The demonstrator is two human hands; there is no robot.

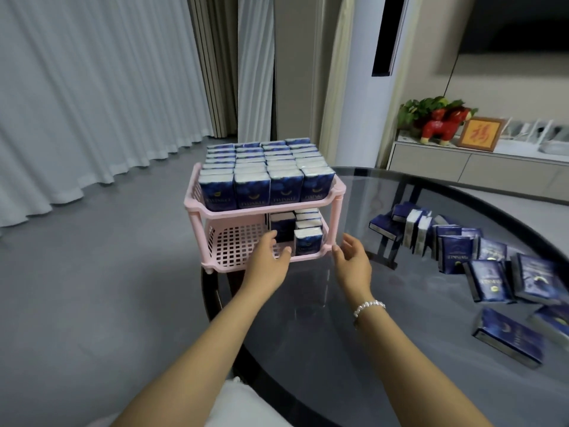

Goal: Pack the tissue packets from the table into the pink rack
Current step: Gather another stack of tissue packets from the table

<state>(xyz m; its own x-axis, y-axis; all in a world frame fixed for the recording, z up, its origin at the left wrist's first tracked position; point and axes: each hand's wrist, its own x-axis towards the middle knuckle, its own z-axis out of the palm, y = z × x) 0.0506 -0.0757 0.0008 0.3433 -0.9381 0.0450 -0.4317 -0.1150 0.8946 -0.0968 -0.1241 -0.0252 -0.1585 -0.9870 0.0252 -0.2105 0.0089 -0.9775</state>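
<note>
Forearms reach in from the near edge over the round dark glass table [308,349], a pearl-bead bracelet [368,307] on the right wrist. Near right, loose dark-blue tissue packets [489,280] lie scattered on the glass, some flat, some tipped, a few standing in a leaning row further back. Moving up: the left hand [271,263] is at the front rim of the two-tier pink plastic rack [264,211], fingers relaxed and extended over the lower shelf's lattice, grasping nothing, fingertips just beside the front packets there. The right hand [352,261] hangs released too, fingers loosely spread, thumb close to the rack's near right post; touching or not, I cannot tell. Lower shelf: a small group of blue packets [297,231] stands on its right side, the left side bare grid. Upper shelf: packed full, four rows of upright packets [264,171] running to the far edge. Beyond, grey floor, pale curtains [92,97] at far left, and at far right a low cabinet with a red toy horse [440,124] and a framed picture [480,134].
</note>
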